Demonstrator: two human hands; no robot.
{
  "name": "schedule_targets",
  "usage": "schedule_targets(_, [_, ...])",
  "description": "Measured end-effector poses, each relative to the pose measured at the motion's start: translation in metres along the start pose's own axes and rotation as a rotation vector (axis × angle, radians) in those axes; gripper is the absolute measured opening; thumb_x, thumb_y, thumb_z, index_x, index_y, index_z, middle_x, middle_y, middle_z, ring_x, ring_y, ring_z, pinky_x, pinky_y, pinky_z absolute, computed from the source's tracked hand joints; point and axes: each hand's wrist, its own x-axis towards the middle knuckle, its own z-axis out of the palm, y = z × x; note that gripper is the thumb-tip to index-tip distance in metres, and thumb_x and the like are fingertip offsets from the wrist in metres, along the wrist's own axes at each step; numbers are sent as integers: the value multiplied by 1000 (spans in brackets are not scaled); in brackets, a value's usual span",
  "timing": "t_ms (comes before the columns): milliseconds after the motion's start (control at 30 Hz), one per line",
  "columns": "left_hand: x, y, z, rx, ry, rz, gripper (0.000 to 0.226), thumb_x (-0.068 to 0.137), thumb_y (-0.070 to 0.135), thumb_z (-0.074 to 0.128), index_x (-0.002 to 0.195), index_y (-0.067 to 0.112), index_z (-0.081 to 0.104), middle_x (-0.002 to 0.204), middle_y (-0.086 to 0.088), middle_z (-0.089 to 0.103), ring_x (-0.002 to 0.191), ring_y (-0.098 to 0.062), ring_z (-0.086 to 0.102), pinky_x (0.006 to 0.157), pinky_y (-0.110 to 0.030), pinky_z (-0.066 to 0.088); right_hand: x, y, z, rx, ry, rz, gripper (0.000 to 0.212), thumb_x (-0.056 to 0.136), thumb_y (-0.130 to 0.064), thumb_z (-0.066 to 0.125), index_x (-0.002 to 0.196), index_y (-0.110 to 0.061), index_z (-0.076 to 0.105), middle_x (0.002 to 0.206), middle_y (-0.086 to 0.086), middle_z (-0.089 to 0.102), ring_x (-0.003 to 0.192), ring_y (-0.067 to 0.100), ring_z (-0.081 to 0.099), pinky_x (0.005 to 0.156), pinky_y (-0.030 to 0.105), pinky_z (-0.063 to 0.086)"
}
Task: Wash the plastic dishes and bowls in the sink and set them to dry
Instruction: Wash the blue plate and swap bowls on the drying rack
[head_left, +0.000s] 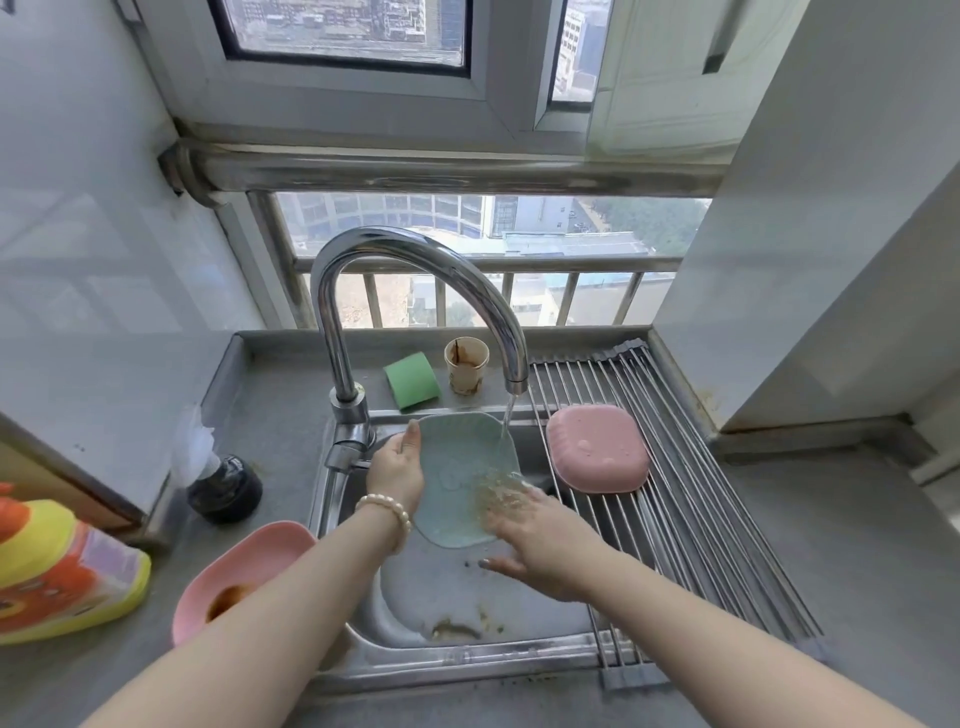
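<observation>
So I've got the green plate (457, 483) tilted up over the sink (467, 660), right under the tap (415, 270), with the water running down its face. My left hand (397, 467) grips the plate's left edge, thumb wrapped over the rim. My right hand (540, 540) is flat and released, fingers spread against the plate's lower right where the water splashes brownish.

The sink is steel, set into a grey counter (831, 597) under a window, and there's some brown gunk lying on its floor near the front. A roll-up drying rack (691, 493) covers the sink's right side, and a pink bowl (597, 447) sits upside down on it, just beside the plate. Another pink bowl (234, 577) is on the counter left of the sink, with brown residue inside, partly hidden by my left forearm. Behind the tap are a green sponge (412, 379) and a stained paper cup (466, 364). A detergent bottle (57, 566) lies at far left. The right counter is bare up to the wall.
</observation>
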Motion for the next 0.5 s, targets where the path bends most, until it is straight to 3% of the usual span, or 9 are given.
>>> schedule_targets(67, [-1, 4, -3, 58, 22, -18, 46, 98, 49, 37, 79, 12, 57, 85, -18, 64, 80, -31, 61, 88, -47, 51, 7, 0, 3, -76, 38, 71, 99, 75, -70, 8, 145, -6, 36, 153, 13, 31, 146, 28, 15, 112, 42, -12])
schedule_targets(133, [2, 2, -6, 134, -9, -87, 48, 101, 45, 35, 85, 7, 60, 87, -15, 59, 81, -26, 56, 88, -43, 48, 16, -2, 6, -124, 90, 140, 96, 77, -70, 17, 134, -2, 51, 140, 15, 50, 139, 31, 34, 113, 49, 5])
schedule_targets(200, [9, -2, -8, 131, -74, -224, 54, 101, 44, 35, 107, -3, 62, 105, -17, 64, 97, -31, 61, 93, -42, 48, 22, -1, 8, -98, 166, 87, 75, 76, -68, 44, 108, -6, 70, 112, 12, 69, 117, 32, 59, 107, 53, 33])
schedule_targets(267, [7, -4, -10, 22, -136, -380, 45, 102, 33, 38, 116, -5, 58, 116, -22, 63, 103, -37, 62, 87, -48, 53, 22, 0, 9, 94, 225, 8, 41, 71, -45, 73, 91, -9, 73, 93, 9, 72, 98, 33, 66, 96, 49, 49])
schedule_targets(333, [-8, 5, -7, -216, -185, -498, 29, 101, 14, 37, 105, -6, 56, 103, -23, 64, 88, -36, 63, 66, -44, 56, 19, -6, 1, 266, 247, 74, 22, 72, -24, 74, 89, -10, 74, 90, 11, 72, 92, 36, 66, 85, 39, 52])
schedule_targets(433, [-18, 15, 6, -491, -214, -480, 20, 94, 12, 42, 102, -3, 52, 105, -27, 61, 85, -37, 60, 72, -43, 52, 19, -14, -1, 522, 378, 245, 4, 68, -10, 69, 69, -6, 69, 62, 5, 62, 64, 20, 56, 60, 30, 42])
schedule_targets(500, [-20, 20, 15, -554, -233, -412, 54, 75, 34, 62, 117, 2, 51, 106, -23, 62, 88, -35, 61, 75, -40, 53, 19, -19, -8, 909, 404, 332, 12, 60, -5, 72, 55, -11, 63, 55, -11, 46, 57, 7, 43, 54, 27, 36])
